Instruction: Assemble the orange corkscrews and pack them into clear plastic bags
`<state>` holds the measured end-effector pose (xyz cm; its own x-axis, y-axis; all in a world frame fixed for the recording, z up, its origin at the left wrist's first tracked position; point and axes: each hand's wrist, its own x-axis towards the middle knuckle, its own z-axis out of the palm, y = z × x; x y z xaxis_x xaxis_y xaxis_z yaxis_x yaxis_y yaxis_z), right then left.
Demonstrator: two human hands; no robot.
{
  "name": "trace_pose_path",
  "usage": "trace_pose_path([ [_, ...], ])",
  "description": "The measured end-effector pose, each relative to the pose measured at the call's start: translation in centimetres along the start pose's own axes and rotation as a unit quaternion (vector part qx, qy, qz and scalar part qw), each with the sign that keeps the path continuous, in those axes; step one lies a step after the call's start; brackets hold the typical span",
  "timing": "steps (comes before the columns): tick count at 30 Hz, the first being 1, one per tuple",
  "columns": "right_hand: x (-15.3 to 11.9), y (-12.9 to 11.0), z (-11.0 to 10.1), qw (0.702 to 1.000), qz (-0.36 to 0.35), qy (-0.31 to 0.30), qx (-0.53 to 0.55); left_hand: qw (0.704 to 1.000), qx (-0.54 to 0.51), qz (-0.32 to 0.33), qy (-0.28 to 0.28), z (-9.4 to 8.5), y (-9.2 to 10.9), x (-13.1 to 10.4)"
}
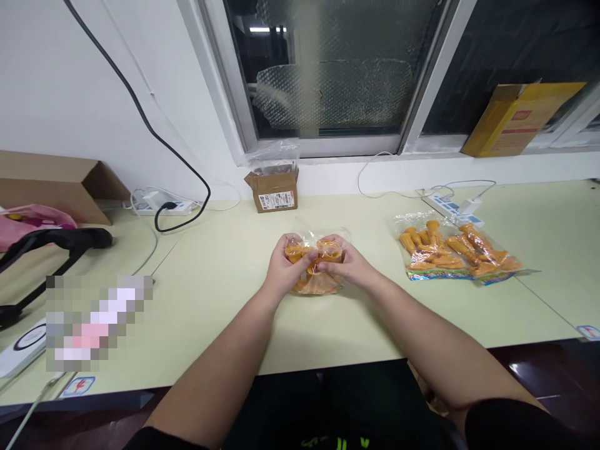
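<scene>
Between my two hands is a clear plastic bag (pixel 319 286) with orange, horn-like snack pieces inside. My left hand (pixel 289 262) grips the bag's left side, its thumb pressed on an orange piece. My right hand (pixel 345 261) holds the right side in the same way, its thumb close to the left one. The bag's lower part is near or on the tabletop; whether it touches I cannot tell. To the right lie more clear bags (pixel 462 250) of similar orange pieces, with a colourful strip along their lower edge.
A small open carton (pixel 276 190) stands by the wall below the window. Power strips (pixel 452 206) with cables lie at the back right. On the left are a black frame (pixel 60 240), a white device (pixel 25 350) and a cardboard box (pixel 51 181). A yellow box (pixel 520 122) leans at the window.
</scene>
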<state>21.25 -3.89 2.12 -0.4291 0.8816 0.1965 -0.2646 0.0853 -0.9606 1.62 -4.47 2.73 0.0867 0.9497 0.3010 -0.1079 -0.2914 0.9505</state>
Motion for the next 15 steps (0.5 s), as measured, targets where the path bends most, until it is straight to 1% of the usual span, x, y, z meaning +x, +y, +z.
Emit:
trace_pose_path([
  [2,0.0,0.2,0.4,0.999,-0.008,0.028,0.015,0.999,-0.020,-0.027,-0.033,-0.5,-0.5,0.2],
  [4,0.1,0.3,0.1,0.998,-0.016,0.051,0.026,0.992,-0.044,-0.071,-0.098,-0.9,-1.0,0.3],
  [5,0.1,0.3,-0.2,0.998,-0.015,0.053,0.034,0.986,-0.052,-0.091,-0.126,-1.0,-1.2,0.4],
  [6,0.2,0.3,-0.7,0.998,-0.009,0.044,0.039,0.983,-0.055,-0.105,-0.142,-1.0,-1.3,0.5],
  [8,0.2,0.3,-1.7,0.999,0.015,-0.001,0.041,0.982,-0.051,-0.115,-0.138,-1.0,-1.6,0.5],
  [10,0.2,0.2,-2.7,0.998,0.037,-0.048,0.026,0.986,-0.047,-0.108,-0.118,-0.8,-1.7,0.6],
  [11,0.3,0.1,-3.1,0.997,0.045,-0.061,0.015,0.987,-0.046,-0.103,-0.111,-0.7,-1.7,0.6],
  [13,0.3,-0.2,-3.7,0.997,0.048,-0.061,-0.001,0.989,-0.046,-0.093,-0.106,-0.5,-1.7,0.6],
  [15,0.4,-0.3,-3.7,0.998,0.044,-0.044,-0.004,0.990,-0.045,-0.084,-0.106,-0.4,-1.7,0.6],
])
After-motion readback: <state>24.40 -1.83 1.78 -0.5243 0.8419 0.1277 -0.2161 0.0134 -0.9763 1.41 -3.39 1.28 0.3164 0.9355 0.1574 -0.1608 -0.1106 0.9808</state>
